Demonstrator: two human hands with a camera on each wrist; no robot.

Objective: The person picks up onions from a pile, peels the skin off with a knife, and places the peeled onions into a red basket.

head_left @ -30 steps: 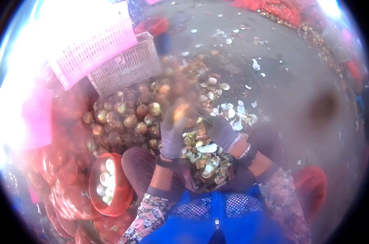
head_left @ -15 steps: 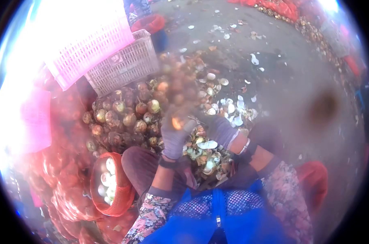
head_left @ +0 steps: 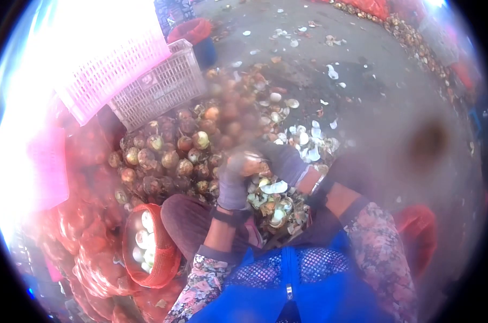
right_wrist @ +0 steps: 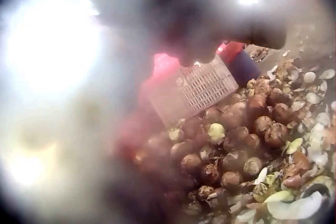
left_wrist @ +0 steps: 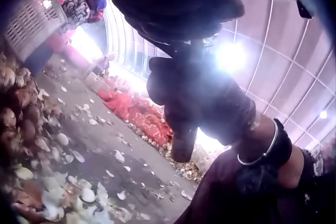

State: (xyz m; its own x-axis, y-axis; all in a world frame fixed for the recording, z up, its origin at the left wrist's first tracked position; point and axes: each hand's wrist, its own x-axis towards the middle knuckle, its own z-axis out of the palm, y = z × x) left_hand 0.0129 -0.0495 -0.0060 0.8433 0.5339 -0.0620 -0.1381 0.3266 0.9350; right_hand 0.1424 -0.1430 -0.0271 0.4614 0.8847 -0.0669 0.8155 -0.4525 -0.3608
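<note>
In the head view my gloved left hand [head_left: 233, 185] holds an onion [head_left: 251, 163], brown-skinned with a pale patch, above the heap of peelings [head_left: 276, 212]. Close against it is my gloved right hand [head_left: 290, 164]. In the left wrist view the right hand [left_wrist: 205, 95] is curled round a knife, its handle [left_wrist: 182, 148] sticking out below the fist; the blade is lost in blur. The left hand [left_wrist: 173, 3] is dark at the top of that view. Unpeeled onions [head_left: 185, 153] are piled in front, to the left.
A red-rimmed basket [head_left: 171, 258] of peeled white onions stands beside the left knee. Behind the pile is a pale crate [head_left: 160, 86] with a pink crate [head_left: 115, 67] over it. Red mesh sacks [head_left: 98, 258] lie at left, scattered skins [head_left: 311, 145] at right.
My right hand has come up against the onion, and the onion now shows a pale patch where orange skin showed before. The head view has shifted slightly.
</note>
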